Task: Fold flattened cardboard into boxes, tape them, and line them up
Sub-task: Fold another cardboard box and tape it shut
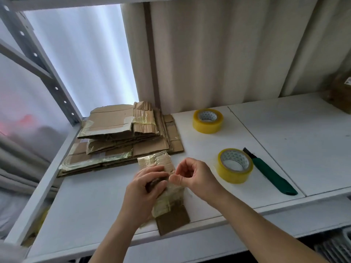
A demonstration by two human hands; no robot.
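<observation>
A small flattened cardboard piece [171,217], covered in old clear tape, lies on the white shelf [98,196] in front of me. My left hand [144,188] grips its middle, fingers curled over the left edge. My right hand [191,175] pinches something thin at the piece's right edge, apparently tape, with thumb and forefinger. A stack of flattened cardboard [121,137] lies at the back left. Two yellow tape rolls stand on the shelf, one at the back [208,120] and one near my right hand [235,166].
A green utility knife [273,173] lies right of the near tape roll. A cardboard box [341,92] stands at the far right. A metal rack post [43,69] rises at the left, with a curtain behind. The shelf's front edge runs just below my forearms.
</observation>
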